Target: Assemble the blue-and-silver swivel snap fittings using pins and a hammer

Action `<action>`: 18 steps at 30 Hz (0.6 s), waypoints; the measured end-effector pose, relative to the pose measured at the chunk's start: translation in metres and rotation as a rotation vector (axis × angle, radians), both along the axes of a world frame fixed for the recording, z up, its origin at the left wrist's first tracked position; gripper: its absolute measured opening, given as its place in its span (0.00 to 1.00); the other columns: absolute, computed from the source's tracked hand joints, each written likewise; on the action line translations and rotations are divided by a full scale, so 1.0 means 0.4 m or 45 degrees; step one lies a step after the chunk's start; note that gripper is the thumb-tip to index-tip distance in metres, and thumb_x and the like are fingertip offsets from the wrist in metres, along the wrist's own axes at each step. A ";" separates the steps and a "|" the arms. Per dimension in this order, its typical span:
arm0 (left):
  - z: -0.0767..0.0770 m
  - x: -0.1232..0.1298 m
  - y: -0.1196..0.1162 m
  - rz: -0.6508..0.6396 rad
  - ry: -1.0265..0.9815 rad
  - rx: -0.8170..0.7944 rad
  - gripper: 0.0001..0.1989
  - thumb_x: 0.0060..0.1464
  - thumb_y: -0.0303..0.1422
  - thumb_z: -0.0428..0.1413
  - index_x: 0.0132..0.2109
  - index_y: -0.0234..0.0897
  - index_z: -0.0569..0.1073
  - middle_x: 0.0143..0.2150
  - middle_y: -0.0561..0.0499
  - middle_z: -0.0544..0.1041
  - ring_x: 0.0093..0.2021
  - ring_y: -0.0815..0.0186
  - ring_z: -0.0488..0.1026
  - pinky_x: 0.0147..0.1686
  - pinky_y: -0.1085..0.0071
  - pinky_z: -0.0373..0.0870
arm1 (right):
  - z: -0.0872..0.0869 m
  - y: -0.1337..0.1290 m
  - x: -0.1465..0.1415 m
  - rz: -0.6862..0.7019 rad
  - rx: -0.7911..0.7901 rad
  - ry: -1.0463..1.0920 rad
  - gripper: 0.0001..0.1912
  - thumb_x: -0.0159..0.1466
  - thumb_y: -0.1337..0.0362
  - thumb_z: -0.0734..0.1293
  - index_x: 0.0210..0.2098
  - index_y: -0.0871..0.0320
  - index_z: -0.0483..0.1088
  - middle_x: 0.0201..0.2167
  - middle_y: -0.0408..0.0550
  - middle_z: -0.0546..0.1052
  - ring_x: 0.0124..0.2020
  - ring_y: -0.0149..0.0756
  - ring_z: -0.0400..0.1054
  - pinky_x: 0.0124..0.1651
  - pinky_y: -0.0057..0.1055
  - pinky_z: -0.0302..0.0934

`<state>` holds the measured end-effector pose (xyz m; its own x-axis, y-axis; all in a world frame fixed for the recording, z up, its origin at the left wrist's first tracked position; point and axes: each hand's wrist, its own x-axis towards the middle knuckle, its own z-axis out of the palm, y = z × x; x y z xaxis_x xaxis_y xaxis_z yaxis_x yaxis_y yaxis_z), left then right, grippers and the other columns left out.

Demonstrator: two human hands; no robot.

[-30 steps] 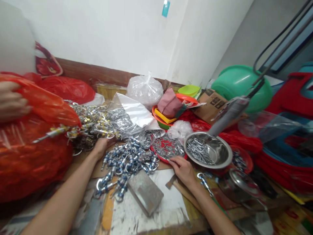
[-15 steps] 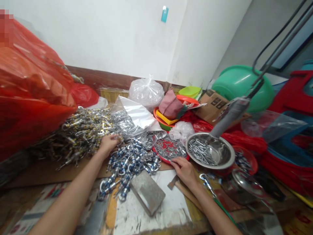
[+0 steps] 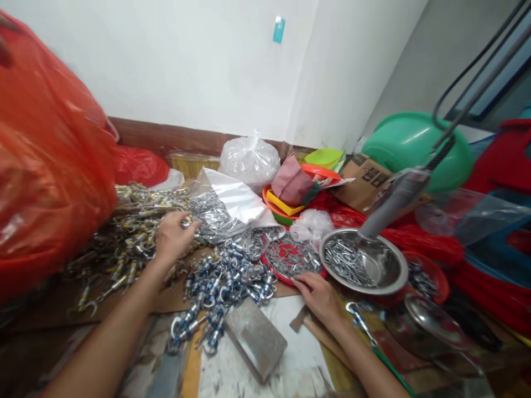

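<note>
My left hand [image 3: 174, 235] is over the right edge of a heap of gold and silver metal fittings [image 3: 124, 237], thumb and fingers apart, with nothing clear between them. My right hand [image 3: 317, 296] touches the front rim of a red tray [image 3: 286, 255] of small metal pins; its fingers pinch something too small to make out. Between the hands lies a pile of blue and silver fittings [image 3: 224, 276]. A grey metal block [image 3: 256, 338] rests on a white sheet [image 3: 302, 354] in front of the pile.
A steel bowl [image 3: 396, 276] of metal pins stands right of the tray, under a hanging grey tool [image 3: 392, 202]. A large orange-red bag [image 3: 50, 160] bulges at the left, with part of another person's hand at its top. A wooden-handled tool [image 3: 327, 340] lies beneath my right forearm.
My left hand has moved left and up, and its fingers have spread. The orange-red bag has shifted, uncovering more of the gold fittings. My right hand stays at the tray.
</note>
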<state>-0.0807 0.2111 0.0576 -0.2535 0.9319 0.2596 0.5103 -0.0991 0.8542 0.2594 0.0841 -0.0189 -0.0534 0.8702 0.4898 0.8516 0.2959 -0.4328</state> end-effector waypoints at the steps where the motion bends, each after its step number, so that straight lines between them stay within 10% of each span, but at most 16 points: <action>1: -0.024 0.017 -0.014 -0.094 0.033 -0.096 0.14 0.54 0.35 0.51 0.48 0.37 0.67 0.49 0.47 0.70 0.44 0.60 0.70 0.41 0.59 0.69 | -0.001 0.001 0.001 -0.002 -0.001 0.000 0.09 0.59 0.65 0.61 0.31 0.56 0.74 0.30 0.47 0.76 0.33 0.36 0.69 0.39 0.32 0.64; 7: -0.087 0.077 -0.019 -0.428 0.115 -0.503 0.14 0.53 0.35 0.52 0.47 0.36 0.68 0.48 0.48 0.70 0.43 0.60 0.70 0.39 0.60 0.69 | -0.009 0.003 0.001 -0.005 0.013 0.011 0.09 0.60 0.64 0.61 0.31 0.56 0.74 0.30 0.47 0.76 0.33 0.36 0.69 0.39 0.33 0.64; 18: -0.038 0.092 -0.045 -0.450 -0.126 -0.650 0.16 0.54 0.34 0.52 0.49 0.35 0.66 0.49 0.46 0.70 0.43 0.61 0.70 0.39 0.59 0.70 | -0.022 0.001 -0.003 -0.007 0.081 0.041 0.09 0.60 0.65 0.60 0.30 0.56 0.73 0.29 0.46 0.76 0.32 0.36 0.69 0.38 0.31 0.64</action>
<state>-0.0441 0.1929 0.0422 0.0927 0.9641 -0.2489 0.4373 0.1852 0.8801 0.2581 0.0847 -0.0278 -0.0323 0.8373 0.5457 0.8393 0.3193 -0.4401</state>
